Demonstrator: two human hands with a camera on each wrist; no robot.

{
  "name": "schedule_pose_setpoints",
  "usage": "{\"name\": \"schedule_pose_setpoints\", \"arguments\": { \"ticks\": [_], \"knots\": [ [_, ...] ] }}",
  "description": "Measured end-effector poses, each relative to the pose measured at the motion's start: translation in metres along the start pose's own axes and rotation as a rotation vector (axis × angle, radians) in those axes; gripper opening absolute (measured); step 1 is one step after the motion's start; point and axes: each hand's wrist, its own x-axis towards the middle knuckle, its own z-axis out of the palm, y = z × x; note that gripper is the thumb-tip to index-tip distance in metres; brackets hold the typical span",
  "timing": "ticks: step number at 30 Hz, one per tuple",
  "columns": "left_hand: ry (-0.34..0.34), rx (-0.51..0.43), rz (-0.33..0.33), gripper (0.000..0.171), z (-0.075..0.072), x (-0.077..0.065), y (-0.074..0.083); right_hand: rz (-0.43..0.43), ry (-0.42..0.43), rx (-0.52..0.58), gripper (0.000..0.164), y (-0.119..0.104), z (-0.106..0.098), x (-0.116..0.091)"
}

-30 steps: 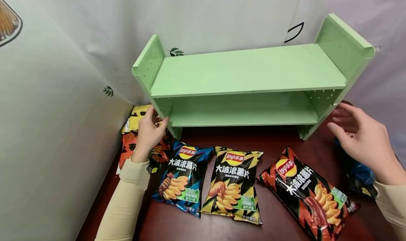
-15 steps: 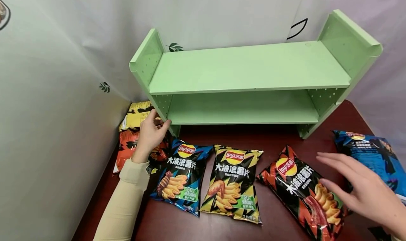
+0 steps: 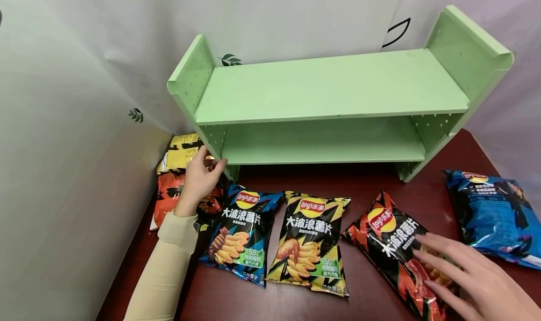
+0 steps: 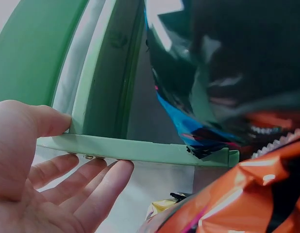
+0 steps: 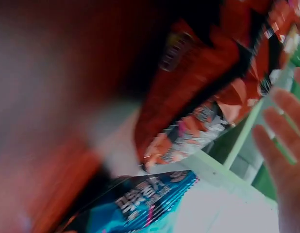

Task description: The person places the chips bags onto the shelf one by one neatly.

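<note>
A light green two-tier shelf [image 3: 334,88] stands at the back of the table. My left hand [image 3: 199,177] holds its left side panel low down; in the left wrist view the thumb lies on one face of the green panel [image 4: 140,148] and the fingers on the other. My right hand [image 3: 477,278], fingers spread, is over the red-and-black chip bag [image 3: 397,246] and hides its lower right part. To that bag's left lie a yellow-and-black chip bag [image 3: 310,246] and a blue-and-black chip bag [image 3: 243,236], both face up.
Another blue chip bag [image 3: 494,217] lies at the far right. Left of the shelf, yellow [image 3: 179,159] and orange [image 3: 166,199] chip bags lie against the white wall [image 3: 76,170]. The dark red table [image 3: 228,297] runs under everything.
My right hand has left the shelf's right side and come down and toward me, over the red-and-black bag. My left hand stays on the left panel. The bags lie as before.
</note>
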Motion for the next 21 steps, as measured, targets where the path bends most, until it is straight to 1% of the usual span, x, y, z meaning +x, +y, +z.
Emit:
{"name": "schedule_pose_setpoints", "arguments": {
  "ticks": [2,5,8,11,13,17,21],
  "knots": [
    [0.001,0.001,0.0,0.048,0.0,0.0,0.0,-0.065,0.034,0.001,0.054,-0.003,0.0,-0.006],
    [0.001,0.003,0.0,0.048,0.0,-0.001,0.0,-0.101,0.039,-0.027,0.056,-0.006,-0.001,-0.015],
    [-0.001,-0.004,-0.001,0.047,-0.001,-0.002,-0.001,-0.11,0.011,-0.068,0.056,-0.007,-0.001,-0.023],
    [-0.006,-0.014,-0.002,0.048,-0.002,-0.003,-0.002,-0.15,-0.035,-0.104,0.056,-0.003,0.002,-0.028],
    [-0.01,-0.024,-0.001,0.048,-0.002,-0.003,-0.003,-0.176,-0.077,-0.132,0.063,0.0,0.004,-0.032],
    [-0.019,-0.035,0.0,0.047,-0.001,-0.001,-0.003,-0.228,-0.118,-0.184,0.092,0.004,0.012,-0.036],
    [-0.026,-0.037,-0.01,0.046,0.0,0.0,-0.001,-0.254,-0.126,-0.205,0.093,0.007,0.022,-0.037]
  ]
}}
